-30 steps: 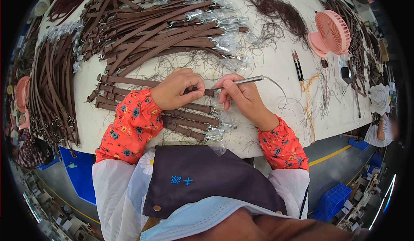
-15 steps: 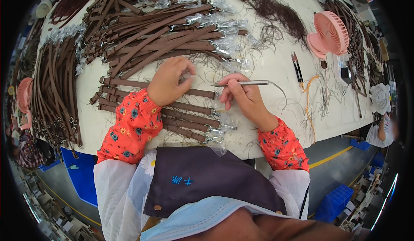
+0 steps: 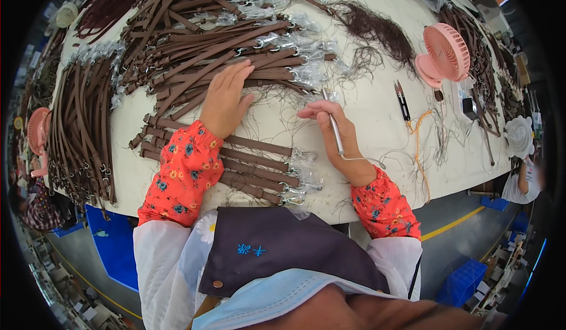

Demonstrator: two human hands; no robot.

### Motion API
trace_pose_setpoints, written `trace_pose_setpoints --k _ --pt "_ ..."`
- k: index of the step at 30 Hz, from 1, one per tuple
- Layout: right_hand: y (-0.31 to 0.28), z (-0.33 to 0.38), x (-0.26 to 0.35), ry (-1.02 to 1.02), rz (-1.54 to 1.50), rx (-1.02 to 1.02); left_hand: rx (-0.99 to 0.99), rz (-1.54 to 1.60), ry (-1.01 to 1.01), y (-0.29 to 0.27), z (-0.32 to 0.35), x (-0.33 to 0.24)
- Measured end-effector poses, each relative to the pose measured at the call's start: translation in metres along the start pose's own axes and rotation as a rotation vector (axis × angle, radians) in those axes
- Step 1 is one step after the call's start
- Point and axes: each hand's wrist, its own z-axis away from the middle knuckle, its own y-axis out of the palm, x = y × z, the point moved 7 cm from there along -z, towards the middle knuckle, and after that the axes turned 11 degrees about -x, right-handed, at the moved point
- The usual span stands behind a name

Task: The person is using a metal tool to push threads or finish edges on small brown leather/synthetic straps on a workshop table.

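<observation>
My left hand (image 3: 227, 101) is open, fingers stretched out and thumb apart, at the near edge of a big pile of brown straps (image 3: 224, 42). Its fingertips lie over or on the lowest straps; whether they press on them I cannot tell. My right hand (image 3: 339, 132) is closed around a slim silver pen-shaped metal tool (image 3: 332, 117) with a thin cord trailing from its lower end. Below both hands lies a small row of brown straps (image 3: 256, 159), with metal clasps in clear plastic wrap (image 3: 303, 168) at their right ends. My left forearm hides part of this row.
Black thread snips (image 3: 402, 101) and an orange cord (image 3: 417, 135) lie to the right, near a pink fan (image 3: 443, 56). A tangle of dark threads (image 3: 377, 32) sits at the far side. More straps (image 3: 79, 123) cover the table's left. Loose threads litter the white tabletop (image 3: 371, 182).
My left hand has moved up from the small row toward the big pile, its fingers straightening. My right hand has tilted the pen-shaped tool from level to nearly upright.
</observation>
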Motion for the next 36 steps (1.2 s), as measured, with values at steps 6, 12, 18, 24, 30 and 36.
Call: trace_pose_setpoints --k 6,12,18,24,30,36 --pt "-0.009 -0.005 0.003 0.006 -0.018 -0.088 0.026 0.065 -0.160 -0.004 -0.001 0.020" --pt "-0.021 -0.006 0.002 -0.024 -0.109 -0.194 0.182 0.473 -0.443 -0.028 -0.012 0.014" --pt "-0.023 -0.005 0.020 -0.289 0.050 -0.180 0.796 0.861 -0.454 -0.019 0.008 -0.007" --pt "0.007 0.001 0.012 -0.285 0.141 0.124 1.054 0.612 -0.461 -0.011 0.019 -0.010" --pt "0.004 -0.003 0.035 -0.512 0.359 0.031 1.026 0.684 -0.314 -0.024 0.015 -0.038" --pt "-0.001 0.008 0.016 -0.373 0.275 0.128 1.018 0.566 -0.226 -0.028 0.010 -0.043"
